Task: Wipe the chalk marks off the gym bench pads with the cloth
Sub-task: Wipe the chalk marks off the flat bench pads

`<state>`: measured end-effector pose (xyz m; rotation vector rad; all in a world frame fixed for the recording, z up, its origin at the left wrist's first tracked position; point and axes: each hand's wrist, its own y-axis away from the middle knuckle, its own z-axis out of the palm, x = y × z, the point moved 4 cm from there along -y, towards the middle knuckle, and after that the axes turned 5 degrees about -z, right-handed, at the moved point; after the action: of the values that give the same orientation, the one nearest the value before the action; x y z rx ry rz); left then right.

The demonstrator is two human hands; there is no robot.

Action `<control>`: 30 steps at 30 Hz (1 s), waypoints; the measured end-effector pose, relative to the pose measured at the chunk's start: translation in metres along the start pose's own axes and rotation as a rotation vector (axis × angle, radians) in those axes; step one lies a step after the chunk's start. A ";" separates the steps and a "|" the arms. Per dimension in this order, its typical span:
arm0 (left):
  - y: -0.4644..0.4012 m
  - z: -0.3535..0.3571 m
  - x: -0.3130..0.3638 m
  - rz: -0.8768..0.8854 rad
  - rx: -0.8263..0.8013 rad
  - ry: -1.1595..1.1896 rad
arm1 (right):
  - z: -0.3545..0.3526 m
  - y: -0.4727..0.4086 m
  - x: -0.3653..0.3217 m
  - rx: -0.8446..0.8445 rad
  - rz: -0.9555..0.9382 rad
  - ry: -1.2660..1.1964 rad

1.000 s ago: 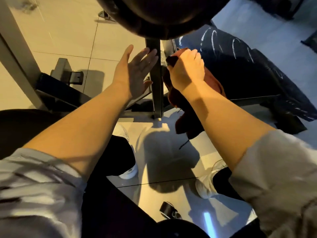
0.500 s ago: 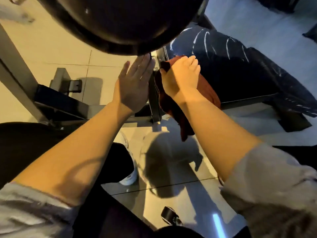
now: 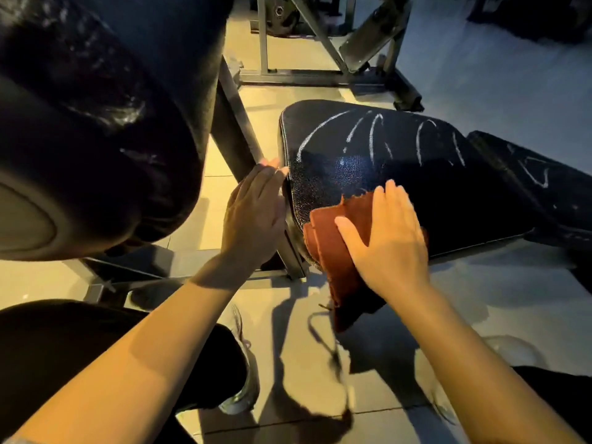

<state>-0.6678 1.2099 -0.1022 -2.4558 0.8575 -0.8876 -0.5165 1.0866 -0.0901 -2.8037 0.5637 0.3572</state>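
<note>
Right hand point(image 3: 389, 241) lies flat, fingers straight, pressing folded red cloth point(image 3: 333, 232) onto near corner of pad point(image 3: 426, 190). Left hand point(image 3: 254, 216) open, fingertips touching pad's end edge, steadying it. Chalk marks point(image 3: 371, 136) sit well beyond right fingertips, untouched; more on second pad point(image 3: 535, 177) further right. Risks: cloth tail hangs off pad below the palm, so the fold may slip or bunch during a stroke; light pressure likely smears chalk rather than lifting it; far marks may get missed.

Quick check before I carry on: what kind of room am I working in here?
Most likely a gym: a black padded bench streaked with chalk marks, a steel equipment frame behind it, and a big roller pad on the left.
</note>
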 end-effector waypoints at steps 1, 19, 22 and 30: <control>0.002 0.003 0.001 -0.002 0.009 0.026 | 0.000 0.013 -0.004 0.016 -0.048 -0.026; -0.006 0.026 0.084 0.048 -0.141 0.088 | -0.017 -0.083 0.163 -0.178 0.212 0.093; -0.006 0.030 0.085 0.013 -0.107 0.038 | -0.025 -0.080 0.189 -0.152 0.327 0.097; -0.005 0.021 0.081 -0.084 0.060 0.292 | 0.000 -0.045 0.036 -0.220 -0.161 0.045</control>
<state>-0.6016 1.1627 -0.0797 -2.3601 0.8131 -1.3069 -0.4658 1.1147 -0.0916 -3.0499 0.3220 0.3421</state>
